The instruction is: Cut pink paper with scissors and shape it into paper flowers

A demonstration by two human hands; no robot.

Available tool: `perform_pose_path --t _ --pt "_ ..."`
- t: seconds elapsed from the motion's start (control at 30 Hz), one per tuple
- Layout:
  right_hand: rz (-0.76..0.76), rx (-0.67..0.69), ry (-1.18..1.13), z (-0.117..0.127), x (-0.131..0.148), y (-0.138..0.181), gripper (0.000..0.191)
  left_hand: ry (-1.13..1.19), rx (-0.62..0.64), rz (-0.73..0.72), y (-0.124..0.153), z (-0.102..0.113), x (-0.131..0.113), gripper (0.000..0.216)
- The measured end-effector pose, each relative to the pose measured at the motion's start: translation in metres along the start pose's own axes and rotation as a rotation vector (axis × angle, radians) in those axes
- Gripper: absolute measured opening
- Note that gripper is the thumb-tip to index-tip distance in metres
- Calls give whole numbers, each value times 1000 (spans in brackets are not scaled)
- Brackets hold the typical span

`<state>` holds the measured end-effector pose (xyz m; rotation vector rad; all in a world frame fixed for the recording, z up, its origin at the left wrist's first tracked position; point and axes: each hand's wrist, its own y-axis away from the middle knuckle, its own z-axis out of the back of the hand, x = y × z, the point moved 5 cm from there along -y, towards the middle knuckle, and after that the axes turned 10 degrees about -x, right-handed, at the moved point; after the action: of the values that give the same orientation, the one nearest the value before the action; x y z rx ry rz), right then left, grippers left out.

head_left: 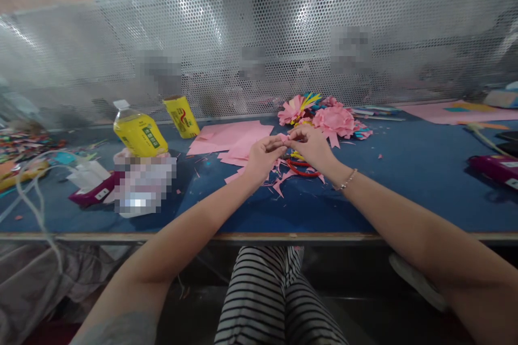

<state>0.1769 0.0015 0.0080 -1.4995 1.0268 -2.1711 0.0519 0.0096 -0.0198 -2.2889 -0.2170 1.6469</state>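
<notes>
Between the fingertips of both hands is a small piece of pink paper (284,139). My left hand (265,155) pinches it from the left, and my right hand (311,143) grips it from the right. Scissors with red handles (303,172) lie under my hands among pink paper scraps (279,186). Just behind my right hand rest pink paper flowers (335,121) with yellow and blue strips. Sheets of pink paper (232,137) are stacked loosely behind my left hand.
A bottle of yellow liquid (140,132) and a yellow carton (182,117) stand left on the blue table (404,172). Purple boxes (95,188) sit at both sides. White cables (36,194) hang over the left edge. A perforated metal panel (259,38) closes off the back.
</notes>
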Motion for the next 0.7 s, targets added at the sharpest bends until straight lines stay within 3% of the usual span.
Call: perform_pose_path --t 0.17,0.47,0.7 --pt "-114 29 -102 -3 2 5 9 31 -7 -8 2 0 -5 26" --pt "-113 1 -169 -3 9 7 6 182 -29 65 1 -1 -8 20" --pt "-78 59 -281 -4 18 10 10 194 -51 54 3 -1 -16 19"
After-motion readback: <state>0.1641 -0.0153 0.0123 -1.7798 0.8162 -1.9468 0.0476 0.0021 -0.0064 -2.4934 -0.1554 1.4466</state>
